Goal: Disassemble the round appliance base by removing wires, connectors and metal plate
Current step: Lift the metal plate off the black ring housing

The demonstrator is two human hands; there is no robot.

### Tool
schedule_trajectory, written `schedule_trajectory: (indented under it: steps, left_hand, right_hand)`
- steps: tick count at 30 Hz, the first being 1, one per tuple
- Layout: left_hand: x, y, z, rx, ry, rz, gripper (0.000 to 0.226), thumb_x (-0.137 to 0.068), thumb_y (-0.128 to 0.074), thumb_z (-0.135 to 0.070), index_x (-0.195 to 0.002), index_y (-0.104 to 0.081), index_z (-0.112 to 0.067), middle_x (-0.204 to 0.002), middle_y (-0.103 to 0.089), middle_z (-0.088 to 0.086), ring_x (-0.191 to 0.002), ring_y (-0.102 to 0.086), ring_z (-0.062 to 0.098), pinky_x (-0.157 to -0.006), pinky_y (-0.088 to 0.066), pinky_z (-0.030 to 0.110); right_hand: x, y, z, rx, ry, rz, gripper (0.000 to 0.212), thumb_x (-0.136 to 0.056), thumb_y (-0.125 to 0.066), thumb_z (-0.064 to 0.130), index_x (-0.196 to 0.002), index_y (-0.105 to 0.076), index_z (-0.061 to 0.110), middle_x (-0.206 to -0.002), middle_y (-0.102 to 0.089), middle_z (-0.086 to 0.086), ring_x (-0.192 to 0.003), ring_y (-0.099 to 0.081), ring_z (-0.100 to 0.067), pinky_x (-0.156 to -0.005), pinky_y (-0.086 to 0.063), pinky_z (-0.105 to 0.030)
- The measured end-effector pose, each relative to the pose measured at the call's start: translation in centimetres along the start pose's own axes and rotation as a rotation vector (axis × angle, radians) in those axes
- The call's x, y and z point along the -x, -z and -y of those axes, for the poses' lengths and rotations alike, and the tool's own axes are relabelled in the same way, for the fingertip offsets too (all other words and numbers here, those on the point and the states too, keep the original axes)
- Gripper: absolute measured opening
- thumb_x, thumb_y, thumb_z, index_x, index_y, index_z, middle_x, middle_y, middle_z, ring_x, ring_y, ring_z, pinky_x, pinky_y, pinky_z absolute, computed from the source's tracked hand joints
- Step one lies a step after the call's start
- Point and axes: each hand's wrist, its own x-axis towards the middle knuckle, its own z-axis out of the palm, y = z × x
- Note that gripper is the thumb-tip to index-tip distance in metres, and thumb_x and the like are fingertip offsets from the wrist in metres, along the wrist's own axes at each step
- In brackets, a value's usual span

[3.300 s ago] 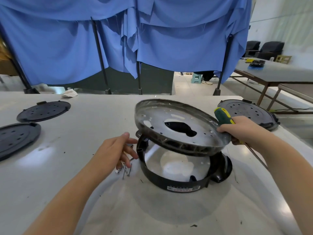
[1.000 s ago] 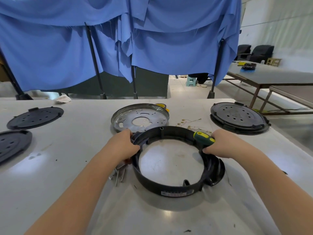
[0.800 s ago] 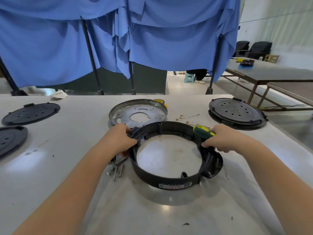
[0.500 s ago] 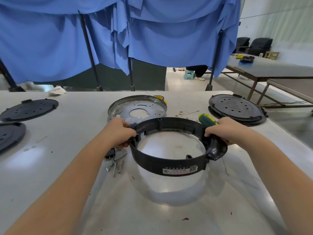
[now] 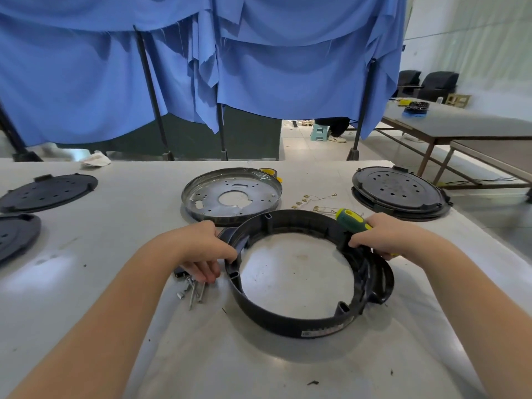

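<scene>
Metal plate (image 5: 231, 194) lies removed on the worktop (image 5: 115, 254), wires (image 5: 316, 201) beside it. Left hand (image 5: 201, 249) grips the black base ring (image 5: 311, 272); right hand (image 5: 383, 237) clasps ring and screwdriver (image 5: 352, 218). Disassembly appears nearly complete.

Nothing here is actually readable. The only thing with print on it is a small white label (image 5: 327, 331) stuck on the outer wall of the black ring (image 5: 288, 319), on the side facing the counter's near edge, and it's way too small and blurry to make out.
</scene>
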Motion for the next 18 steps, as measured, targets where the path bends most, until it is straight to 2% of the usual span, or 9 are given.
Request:
schedule_trajectory:
  steps: [3, 6, 9, 11, 13, 15, 18]
  left_hand:
    - [0.4, 0.4, 0.0, -0.088, 0.024, -0.004, 0.027, -0.076, -0.07, -0.025, -0.093, -0.051, -0.014, -0.064, -0.071, 0.009, -0.05, -0.069, 0.019, -0.044, -0.051, 0.022]
    - [0.8, 0.5, 0.0, -0.186, 0.039, -0.054, 0.038, -0.074, -0.072, -0.031, -0.1, -0.052, -0.012, -0.075, -0.07, 0.009, -0.051, -0.069, 0.017, -0.043, -0.049, 0.02]
    - [1.2, 0.7, 0.2, -0.277, 0.017, -0.106, 0.036, -0.074, -0.068, -0.037, -0.096, -0.056, -0.012, -0.075, -0.066, 0.006, -0.052, -0.061, 0.016, -0.044, -0.047, 0.02]
    - [1.4, 0.6, 0.4, -0.335, -0.021, -0.131, 0.033, -0.075, -0.064, -0.043, -0.09, -0.062, -0.014, -0.075, -0.064, 0.003, -0.06, -0.058, 0.016, -0.053, -0.046, 0.023]
    - [1.6, 0.2, 0.6, -0.31, -0.083, -0.167, 0.035, -0.075, -0.06, -0.049, -0.092, -0.064, -0.019, -0.082, -0.066, -0.002, -0.072, -0.061, 0.014, -0.065, -0.049, 0.026]
    - [2.0, -0.4, 0.8, -0.232, -0.143, -0.221, 0.038, -0.077, -0.059, -0.05, -0.105, -0.062, -0.025, -0.096, -0.068, -0.004, -0.087, -0.064, 0.013, -0.079, -0.053, 0.03]
    - [2.4, -1.3, 1.3, -0.179, -0.228, -0.34, 0.044, -0.083, -0.061, -0.042, -0.124, -0.053, -0.026, -0.119, -0.059, -0.005, -0.097, -0.057, 0.011, -0.083, -0.047, 0.029]
  right_hand:
    - [0.0, 0.2, -0.1, -0.032, 0.017, 0.008, 0.026, -0.077, -0.071, 0.027, -0.088, -0.057, 0.008, -0.064, -0.047, -0.005, -0.05, -0.041, -0.018, -0.041, -0.035, -0.021]
    - [-0.1, 1.0, 0.0, -0.15, 0.052, -0.087, 0.029, -0.082, -0.069, 0.038, -0.081, -0.062, 0.01, -0.067, -0.055, -0.003, -0.05, -0.043, -0.016, -0.04, -0.038, -0.02]
    - [-0.3, 2.0, 0.2, -0.337, 0.094, -0.226, 0.019, -0.094, -0.054, 0.021, -0.084, -0.061, 0.007, -0.082, -0.061, -0.009, -0.057, -0.049, -0.018, -0.049, -0.044, -0.027]
    - [-0.3, 2.5, 0.0, -0.428, 0.108, -0.272, 0.011, -0.094, -0.05, 0.009, -0.09, -0.06, 0.006, -0.085, -0.061, -0.011, -0.062, -0.053, -0.019, -0.054, -0.047, -0.028]
    - [-0.3, 2.8, -0.2, -0.51, 0.11, -0.274, 0.007, -0.093, -0.053, 0.005, -0.093, -0.06, 0.008, -0.084, -0.062, -0.011, -0.064, -0.058, -0.019, -0.052, -0.052, -0.026]
    - [-0.1, 2.8, -0.2, -0.55, 0.109, -0.269, 0.008, -0.089, -0.062, 0.005, -0.092, -0.06, 0.012, -0.083, -0.064, -0.01, -0.064, -0.065, -0.019, -0.051, -0.056, -0.026]
    - [-0.4, 2.5, -0.5, -0.405, 0.083, -0.319, 0.021, -0.079, -0.074, 0.012, -0.096, -0.061, 0.013, -0.086, -0.068, -0.009, -0.076, -0.069, -0.025, -0.07, -0.06, -0.037]
